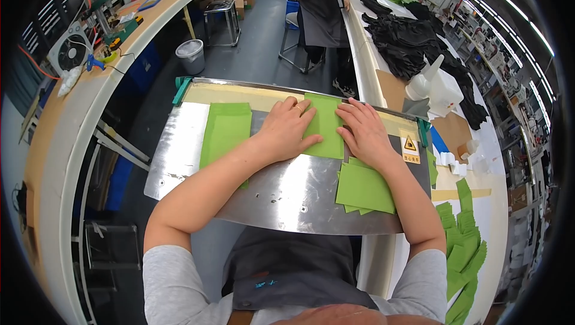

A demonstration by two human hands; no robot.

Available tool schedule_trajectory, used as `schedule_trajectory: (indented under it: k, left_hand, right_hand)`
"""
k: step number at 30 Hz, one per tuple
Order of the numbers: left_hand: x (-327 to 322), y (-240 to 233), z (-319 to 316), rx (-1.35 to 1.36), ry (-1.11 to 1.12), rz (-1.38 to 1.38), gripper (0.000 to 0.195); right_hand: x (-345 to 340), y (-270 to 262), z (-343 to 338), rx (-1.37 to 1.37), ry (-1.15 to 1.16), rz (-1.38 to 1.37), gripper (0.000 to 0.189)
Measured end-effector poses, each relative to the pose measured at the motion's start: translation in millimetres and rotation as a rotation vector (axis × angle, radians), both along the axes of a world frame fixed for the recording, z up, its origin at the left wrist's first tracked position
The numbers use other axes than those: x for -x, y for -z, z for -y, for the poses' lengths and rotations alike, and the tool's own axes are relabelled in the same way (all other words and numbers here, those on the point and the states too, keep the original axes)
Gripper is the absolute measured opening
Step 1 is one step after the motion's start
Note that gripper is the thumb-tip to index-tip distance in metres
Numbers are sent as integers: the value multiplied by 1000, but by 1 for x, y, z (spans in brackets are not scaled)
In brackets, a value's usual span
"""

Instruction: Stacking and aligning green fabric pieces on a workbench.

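Note:
A green rectangular piece, apparently fabric (pixel 327 143), lies on a metal work plate (pixel 287 190) in front of me. My left hand (pixel 289 127) rests palm down over its left edge, with thumb and fingertips on the green. My right hand (pixel 363 129) lies flat at its right edge, fingers slightly spread, fingertips touching or just beside it. Left of my left forearm is a stack of longer green pieces (pixel 227 132), partly covered by that arm. A smaller stack of green pieces (pixel 364 188) sits near my right forearm, slightly fanned.
A pale yellow strip (pixel 251 96) runs along the plate's far edge, between green end brackets (pixel 182 90). A warning sticker (pixel 409 146) is at right. Green pieces (pixel 462 244), a white bottle (pixel 424 80) and black garments (pixel 404 40) cover the right table. Another person (pixel 321 10) stands ahead.

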State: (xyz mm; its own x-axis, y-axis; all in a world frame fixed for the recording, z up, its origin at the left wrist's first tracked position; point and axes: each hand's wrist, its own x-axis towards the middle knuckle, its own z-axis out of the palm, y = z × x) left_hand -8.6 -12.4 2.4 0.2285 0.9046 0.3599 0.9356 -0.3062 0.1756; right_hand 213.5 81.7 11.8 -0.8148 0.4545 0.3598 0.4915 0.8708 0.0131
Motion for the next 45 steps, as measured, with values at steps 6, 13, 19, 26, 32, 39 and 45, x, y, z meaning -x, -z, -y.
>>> schedule_trajectory:
  k: [6,13,19,26,32,39,45]
  left_hand:
    - [5,1,-1,2,-30,-45,66]
    - [12,1,-4,-20,-10,-22,69]
    - [16,0,-5,1,20,14,69]
    - [17,2,-6,-57,22,-30,67]
    - [23,-2,-3,-39,73,39,54]
    - [24,-21,-2,-125,202,9,41]
    - [11,-10,-8,-98,67,25,46]
  right_hand:
    - [0,4,-2,74,-5,-53,41]
    - [2,3,0,80,4,-53,44]
    - [2,4,0,79,10,-35,45]
    - [4,-4,5,57,-5,-75,43]
    - [5,-1,5,39,-17,-104,40]
    - [-1,-8,5,75,-70,-145,33]
    - [3,-21,10,46,-208,-180,27]
